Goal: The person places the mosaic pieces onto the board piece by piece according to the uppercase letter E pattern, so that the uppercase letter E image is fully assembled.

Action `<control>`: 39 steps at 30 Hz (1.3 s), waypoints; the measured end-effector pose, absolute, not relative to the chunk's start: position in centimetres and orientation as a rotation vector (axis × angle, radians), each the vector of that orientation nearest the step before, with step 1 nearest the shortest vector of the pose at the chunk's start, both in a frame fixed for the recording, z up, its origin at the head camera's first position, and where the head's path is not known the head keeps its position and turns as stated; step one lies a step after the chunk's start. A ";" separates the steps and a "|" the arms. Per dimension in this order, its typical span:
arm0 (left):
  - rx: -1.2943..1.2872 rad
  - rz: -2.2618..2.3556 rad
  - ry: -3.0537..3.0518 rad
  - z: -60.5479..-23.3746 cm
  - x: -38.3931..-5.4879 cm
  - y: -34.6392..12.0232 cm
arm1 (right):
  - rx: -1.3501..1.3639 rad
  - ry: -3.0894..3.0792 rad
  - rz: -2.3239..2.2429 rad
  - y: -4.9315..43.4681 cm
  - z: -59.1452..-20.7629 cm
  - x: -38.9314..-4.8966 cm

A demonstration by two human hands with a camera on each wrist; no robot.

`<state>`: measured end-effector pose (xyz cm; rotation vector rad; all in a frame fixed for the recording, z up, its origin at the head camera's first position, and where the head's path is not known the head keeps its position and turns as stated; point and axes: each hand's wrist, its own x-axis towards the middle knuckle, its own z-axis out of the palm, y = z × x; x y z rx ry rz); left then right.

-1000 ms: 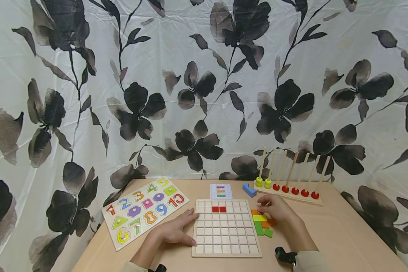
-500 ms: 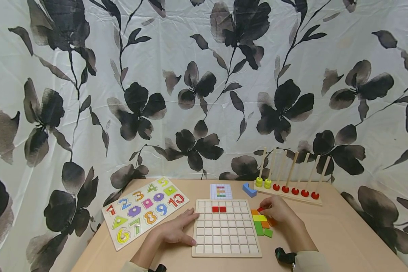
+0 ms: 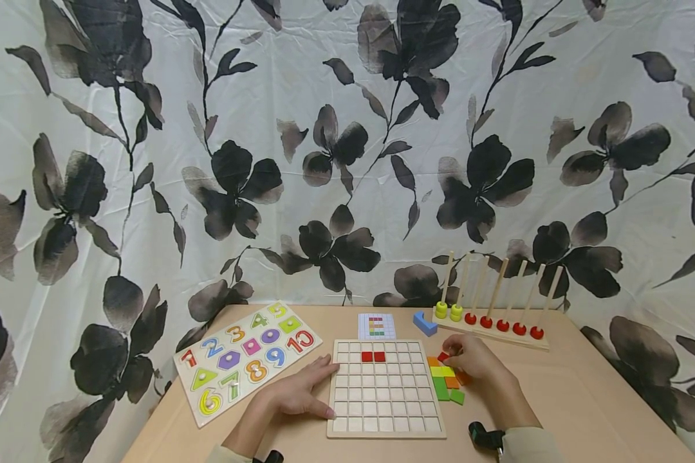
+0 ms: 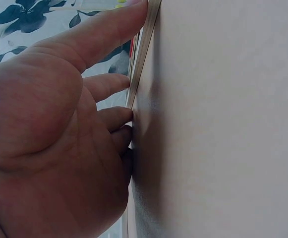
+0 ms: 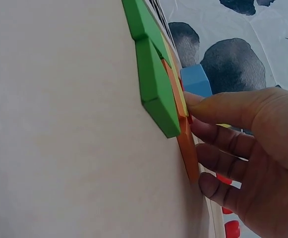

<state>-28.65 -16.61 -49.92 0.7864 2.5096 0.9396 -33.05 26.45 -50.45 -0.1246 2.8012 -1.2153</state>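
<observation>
In the head view a wooden grid board lies flat on the table, with two red square tiles side by side in its second row. My left hand touches the board's left edge with its fingertips and thumb, fingers fairly straight. To the right of the board, my right hand pinches a red tile between thumb and finger. Beneath and beside that hand are yellow tiles, orange tiles and green tiles. The right wrist view shows only a sliver of the red tile past the thumb.
A pattern card lies behind the board, and a blue arch block to its right. A peg stand with yellow and red beads stands at back right. The number puzzle lies left of the left hand.
My right hand has shifted slightly right, and the red tile in its fingers shows more clearly than a second ago. The left hand and the board have stayed put.
</observation>
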 end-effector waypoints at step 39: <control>0.772 0.944 2.507 -49.6 -28.5 -16.6 | -0.123 2.771 -1.544 23.8 -48.4 -33.2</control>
